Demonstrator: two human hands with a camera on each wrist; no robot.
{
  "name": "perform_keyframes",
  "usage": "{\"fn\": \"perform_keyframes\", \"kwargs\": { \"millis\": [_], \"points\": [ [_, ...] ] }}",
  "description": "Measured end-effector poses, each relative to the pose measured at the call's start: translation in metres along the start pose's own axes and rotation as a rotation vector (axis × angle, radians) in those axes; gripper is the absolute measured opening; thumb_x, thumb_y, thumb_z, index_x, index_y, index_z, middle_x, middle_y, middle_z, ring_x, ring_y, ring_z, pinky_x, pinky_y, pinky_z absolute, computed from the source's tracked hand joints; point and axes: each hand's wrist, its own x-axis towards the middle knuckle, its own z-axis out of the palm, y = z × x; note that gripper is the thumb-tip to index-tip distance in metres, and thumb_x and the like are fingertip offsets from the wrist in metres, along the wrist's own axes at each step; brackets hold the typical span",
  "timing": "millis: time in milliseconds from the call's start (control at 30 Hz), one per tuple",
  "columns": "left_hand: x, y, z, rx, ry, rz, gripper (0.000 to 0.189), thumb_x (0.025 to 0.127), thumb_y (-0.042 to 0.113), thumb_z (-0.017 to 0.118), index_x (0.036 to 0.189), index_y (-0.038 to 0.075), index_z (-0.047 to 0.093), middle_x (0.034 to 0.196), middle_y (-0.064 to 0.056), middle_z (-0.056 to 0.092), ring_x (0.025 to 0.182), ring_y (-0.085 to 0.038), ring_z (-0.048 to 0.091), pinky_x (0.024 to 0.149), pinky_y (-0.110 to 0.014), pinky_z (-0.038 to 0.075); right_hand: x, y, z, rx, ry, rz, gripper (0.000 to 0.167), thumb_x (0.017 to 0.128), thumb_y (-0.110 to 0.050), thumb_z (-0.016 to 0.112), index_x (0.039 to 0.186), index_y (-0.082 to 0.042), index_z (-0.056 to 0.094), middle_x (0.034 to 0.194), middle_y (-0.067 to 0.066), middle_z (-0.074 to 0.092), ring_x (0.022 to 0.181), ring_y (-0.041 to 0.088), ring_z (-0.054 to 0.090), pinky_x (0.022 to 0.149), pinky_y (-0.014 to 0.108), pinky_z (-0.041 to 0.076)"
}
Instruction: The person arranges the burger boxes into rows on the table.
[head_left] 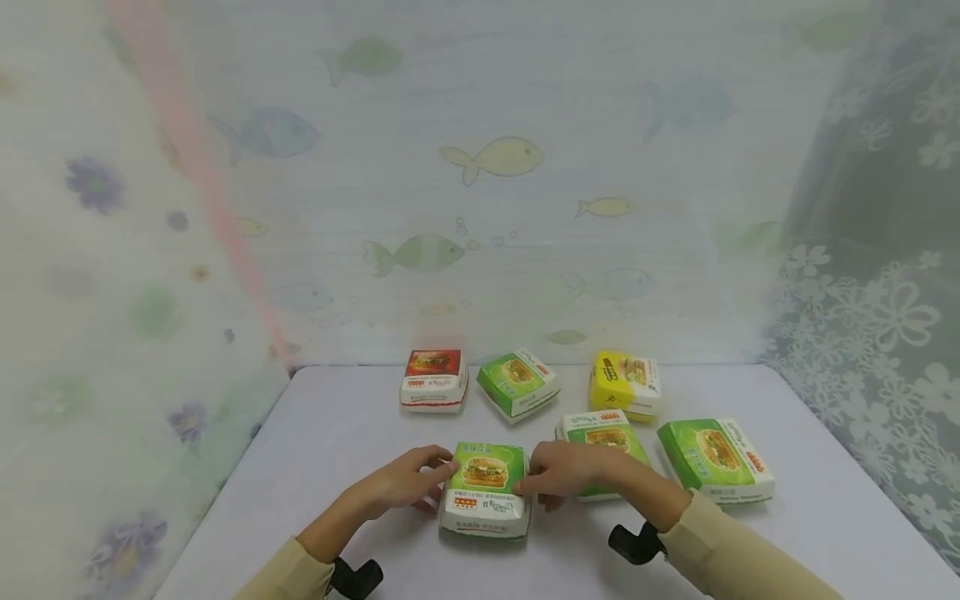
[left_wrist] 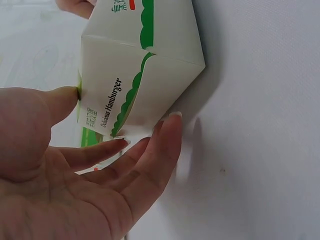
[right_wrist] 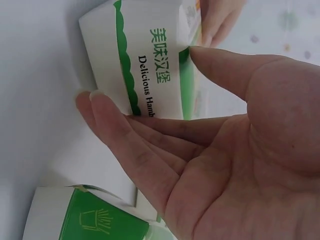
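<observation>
A green-and-white hamburger box [head_left: 485, 492] with a burger picture on its lid sits closed near the front middle of the table. My left hand [head_left: 408, 482] holds its left side, thumb at the lid edge and the other fingers along the side and far corner. From the opposite side my right hand [head_left: 562, 473] grips the same box, its thumb on the lid's right edge. In the left wrist view the white side panel [left_wrist: 117, 85] shows "Delicious Hamburger" lettering. The right wrist view has the thumb pressed on the green lid edge and fingertips low beside the wall.
Behind stand a red-topped box [head_left: 433, 381], a green box [head_left: 518, 383] and a yellow box [head_left: 625, 385]. Another green-and-white box [head_left: 596, 427] is partly behind my right forearm, with one more green box [head_left: 716, 461] to its right. Patterned curtains [head_left: 487, 208] surround the table [head_left: 322, 433].
</observation>
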Motion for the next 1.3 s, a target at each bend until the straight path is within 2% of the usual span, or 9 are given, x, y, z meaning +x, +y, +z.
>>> {"fn": "perform_keyframes", "kwargs": {
  "millis": [267, 500, 700, 1000, 1300],
  "points": [
    [-0.001, -0.001, 0.002, -0.086, -0.036, -0.004, 0.056, 0.107, 0.039, 0.053, 0.143, -0.005, 0.049, 0.133, -0.02, 0.057, 0.1, -0.025, 0.067, 0.077, -0.042, 0.061, 0.0, 0.002, 0.002, 0.079, 0.006, 0.001, 0.028, 0.1, -0.03, 0.067, 0.089, -0.005, 0.074, 0.082, 0.008, 0.071, 0.075, 0.021, 0.072, 0.075, 0.04, 0.06],
    [-0.002, -0.003, 0.008, -0.108, -0.004, -0.015, 0.059, 0.108, 0.04, 0.051, 0.146, -0.005, 0.045, 0.136, -0.021, 0.055, 0.101, -0.025, 0.064, 0.076, -0.041, 0.06, 0.001, 0.006, 0.008, 0.271, 0.002, -0.016, 0.023, 0.1, -0.02, 0.066, 0.093, 0.0, 0.074, 0.085, 0.012, 0.074, 0.08, 0.024, 0.074, 0.076, 0.038, 0.062],
    [-0.004, -0.005, 0.008, -0.125, 0.005, -0.001, 0.059, 0.109, 0.039, 0.05, 0.147, -0.006, 0.043, 0.137, -0.021, 0.053, 0.102, -0.025, 0.063, 0.077, -0.042, 0.06, 0.002, 0.004, 0.01, 0.311, 0.021, -0.01, 0.022, 0.1, -0.019, 0.066, 0.099, 0.001, 0.074, 0.088, 0.009, 0.074, 0.084, 0.023, 0.073, 0.077, 0.036, 0.061],
    [-0.009, -0.007, -0.005, -0.129, 0.029, 0.034, 0.06, 0.109, 0.039, 0.05, 0.147, -0.007, 0.043, 0.137, -0.02, 0.053, 0.104, -0.025, 0.062, 0.078, -0.043, 0.06, 0.004, -0.007, 0.01, 0.315, 0.067, -0.059, 0.025, 0.099, -0.024, 0.068, 0.101, 0.0, 0.074, 0.093, 0.006, 0.075, 0.086, 0.022, 0.072, 0.08, 0.037, 0.06],
    [-0.016, -0.013, -0.027, -0.132, 0.035, 0.024, 0.07, 0.108, 0.043, 0.05, 0.151, -0.009, 0.034, 0.136, -0.022, 0.054, 0.106, -0.026, 0.063, 0.08, -0.043, 0.06, 0.019, -0.019, 0.017, 0.302, 0.136, -0.101, 0.029, 0.098, -0.027, 0.07, 0.103, 0.001, 0.073, 0.091, 0.005, 0.075, 0.083, 0.021, 0.073, 0.08, 0.039, 0.059]
  ]
}}
